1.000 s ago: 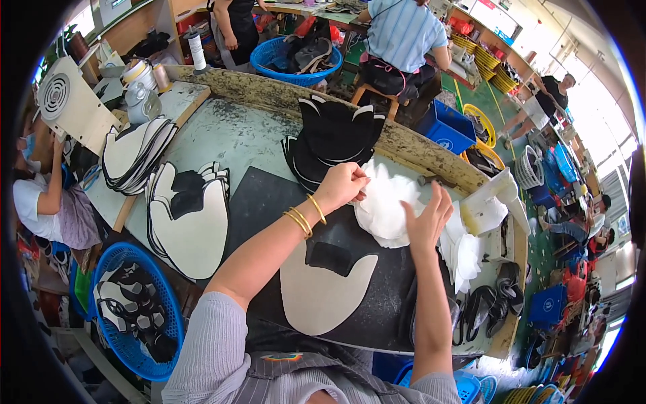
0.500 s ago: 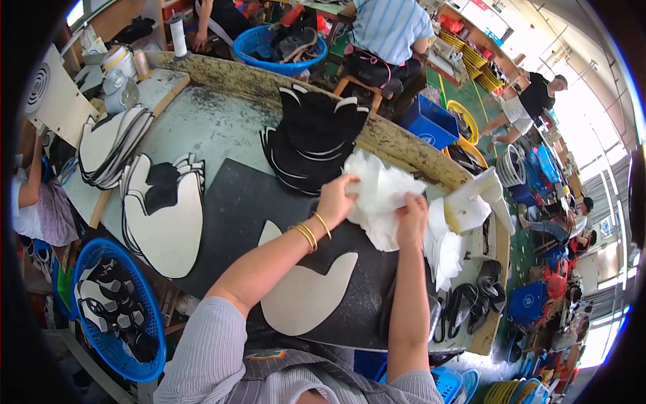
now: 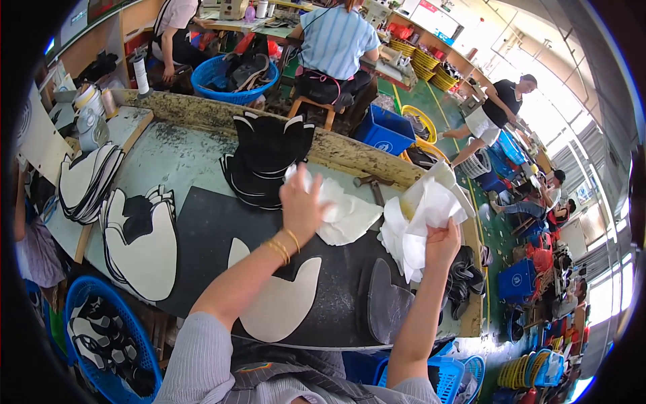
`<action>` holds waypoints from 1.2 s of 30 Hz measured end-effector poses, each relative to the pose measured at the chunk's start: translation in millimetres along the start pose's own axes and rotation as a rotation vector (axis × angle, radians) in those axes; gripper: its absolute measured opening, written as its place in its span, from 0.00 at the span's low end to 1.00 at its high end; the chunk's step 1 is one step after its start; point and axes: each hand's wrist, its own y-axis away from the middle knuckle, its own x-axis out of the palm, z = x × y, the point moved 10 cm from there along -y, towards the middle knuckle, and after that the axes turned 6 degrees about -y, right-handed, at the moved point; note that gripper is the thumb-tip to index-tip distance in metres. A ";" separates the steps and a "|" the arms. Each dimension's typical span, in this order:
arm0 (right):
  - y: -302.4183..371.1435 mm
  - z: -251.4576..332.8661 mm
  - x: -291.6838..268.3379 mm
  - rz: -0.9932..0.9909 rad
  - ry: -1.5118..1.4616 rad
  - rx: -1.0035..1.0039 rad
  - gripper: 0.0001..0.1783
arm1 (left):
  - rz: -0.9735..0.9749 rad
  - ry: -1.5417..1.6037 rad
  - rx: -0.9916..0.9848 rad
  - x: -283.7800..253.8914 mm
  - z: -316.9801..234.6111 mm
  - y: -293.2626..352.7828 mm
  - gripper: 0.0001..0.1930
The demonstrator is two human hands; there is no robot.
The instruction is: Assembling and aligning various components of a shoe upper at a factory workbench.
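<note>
My left hand (image 3: 301,209), slightly blurred, is over a thin white sheet (image 3: 353,219), its fingers apart. To the right, my right hand (image 3: 442,246) pinches crumpled thin white sheets (image 3: 422,212) between thumb and fingers; they rise beside a pale, yellow-stained container. Below my left wrist a cream curved cut piece (image 3: 279,306) lies flat on a black mat (image 3: 208,229). A dark grey curved plate (image 3: 387,303) lies near my right forearm. Beyond my left hand sits a stack of black pieces with white edges (image 3: 266,158).
White-and-black cut pieces are stacked at the left (image 3: 145,252) and further back (image 3: 87,178). A hammer-like tool (image 3: 377,192) lies near the worn wooden ledge (image 3: 202,111). A blue basket (image 3: 111,337) stands lower left. Several people work beyond the table.
The white sheets, held between both hands before, are now apart: my right hand has carried some rightward, while my left hand has spread its fingers over the rest. The whole view has shifted.
</note>
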 end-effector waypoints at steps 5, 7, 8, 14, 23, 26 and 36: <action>49.0 -39.2 19.3 -0.063 -0.129 0.075 0.11 | 0.142 0.248 0.444 -56.5 -136.7 34.6 0.45; 68.4 -41.5 51.5 0.022 0.011 0.012 0.11 | -0.004 0.255 0.374 -76.3 -125.2 26.0 0.34; 76.8 -43.3 64.0 -0.019 0.054 -0.026 0.11 | -0.059 0.339 0.337 -84.6 -112.7 23.6 0.26; 84.6 -75.4 83.9 0.097 0.411 -0.098 0.08 | 0.085 1.042 -0.632 -82.6 3.4 29.5 0.06; -0.3 -153.0 29.2 0.454 1.731 -0.436 0.05 | -0.181 1.190 -0.973 -154.0 144.7 81.5 0.06; 63.1 -92.3 108.3 0.264 1.440 -0.644 0.08 | -0.145 1.135 -0.978 -171.6 128.2 99.0 0.08; 250.3 -148.8 125.2 0.471 0.407 0.753 0.12 | 0.537 0.877 -0.392 -151.0 21.3 121.0 0.15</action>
